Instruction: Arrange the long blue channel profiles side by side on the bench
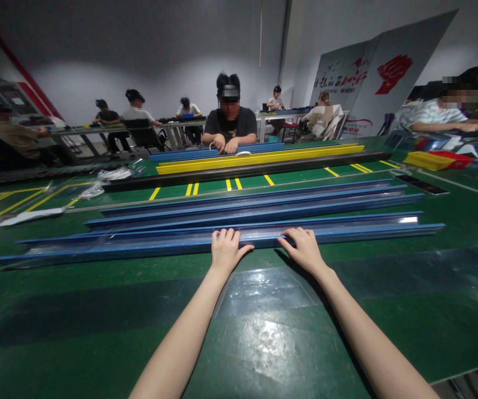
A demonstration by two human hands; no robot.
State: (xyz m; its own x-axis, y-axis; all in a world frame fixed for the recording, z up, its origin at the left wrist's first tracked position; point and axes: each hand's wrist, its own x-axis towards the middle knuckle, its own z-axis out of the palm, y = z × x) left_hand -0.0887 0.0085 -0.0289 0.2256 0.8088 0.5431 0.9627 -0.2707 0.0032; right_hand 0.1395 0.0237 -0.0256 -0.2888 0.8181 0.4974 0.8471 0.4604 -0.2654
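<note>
A long blue channel point(172, 247) lies across the green table, with clear film point(116, 235) inside its trough. My left hand point(227, 249) is bent over its near wall near the middle, fingers inside the trough and thumb out to the right along the near side. To the right, my right hand point(303, 247) grips the same wall between curled fingers and thumb. The parts of the fingertips inside the trough are hidden. Closer to me, a long clear plastic strip point(264, 285) lies flat beneath my forearms.
More blue channels point(259, 209) lie just behind. Farther off are a black bar point(206, 176), a yellow channel point(259, 159) and a person point(233, 124) handling something there. A dark flat panel point(420, 184) and yellow tray point(428, 160) sit at right, crumpled plastic point(91, 190) at left.
</note>
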